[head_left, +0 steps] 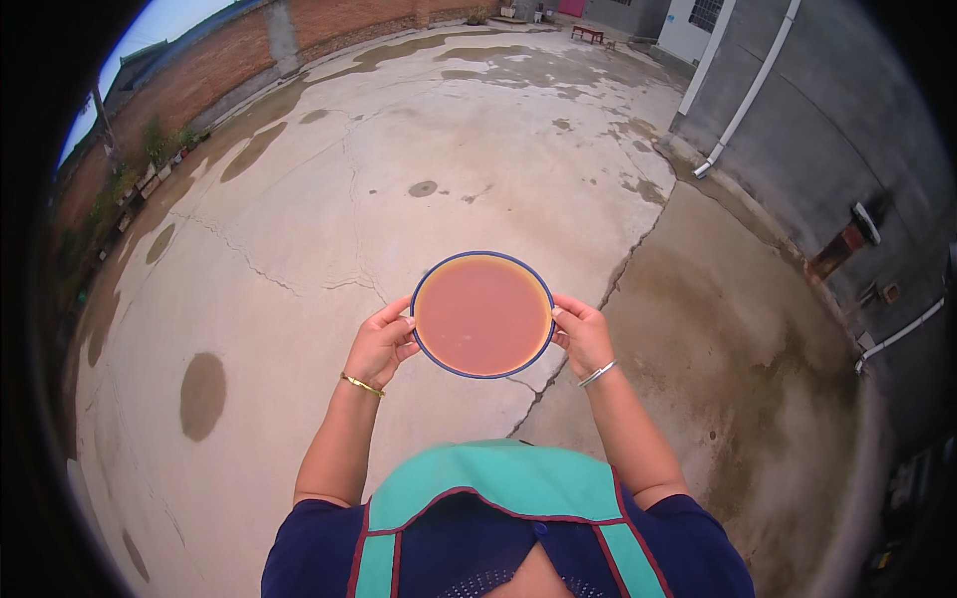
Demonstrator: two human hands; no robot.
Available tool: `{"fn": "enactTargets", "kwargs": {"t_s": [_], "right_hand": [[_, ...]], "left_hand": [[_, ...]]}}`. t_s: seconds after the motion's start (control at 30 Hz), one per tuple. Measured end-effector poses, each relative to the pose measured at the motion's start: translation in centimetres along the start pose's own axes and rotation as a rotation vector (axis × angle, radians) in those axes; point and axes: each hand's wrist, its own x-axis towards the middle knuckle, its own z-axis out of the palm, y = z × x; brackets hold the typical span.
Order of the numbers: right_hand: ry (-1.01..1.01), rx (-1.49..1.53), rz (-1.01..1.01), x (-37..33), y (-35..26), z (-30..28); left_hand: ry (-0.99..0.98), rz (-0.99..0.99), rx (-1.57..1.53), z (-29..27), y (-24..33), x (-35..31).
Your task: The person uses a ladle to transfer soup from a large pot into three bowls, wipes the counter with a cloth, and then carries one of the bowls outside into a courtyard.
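Out in front of me I hold a round basin by its two sides, its dark blue rim (482, 377) roughly level. A cloudy reddish-brown liquid (483, 314) fills it nearly to the brim and hides the bottom. My left hand (381, 341) grips the left edge, thumb on the rim and fingers curled underneath. The opposite edge is pinched the same way by my right hand (586, 337). A gold-coloured bangle sits on my left wrist, a silver-coloured one on my right. Below my arms shows a teal apron (498, 476) with dark red trim.
Pale cracked concrete (279, 229) with damp patches spreads around me. A long crack (638, 244) divides it from darker, wet concrete at right. A grey wall (817, 110) with a white downpipe (748, 100) stands at right. Plants line a brick wall at left; a red bench (587, 34) stands far off.
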Motion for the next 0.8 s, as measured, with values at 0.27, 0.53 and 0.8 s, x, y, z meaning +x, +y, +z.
{"fn": "enactTargets", "kwargs": {"t_s": [0.27,0.53,0.8], "right_hand": [[0.094,0.003,-0.097,31.9,-6.0,-1.3],[0.231,0.036,-0.045,62.9,-11.6,-2.1],[0.135,0.041,-0.136,96.8,-19.2,-4.0]], "left_hand": [[-0.099,-0.047,0.004,2.7,6.6,34.7],[-0.223,-0.142,0.078,5.7,13.6,68.6],[-0.261,-0.106,0.023,10.0,20.1,101.6]]}}
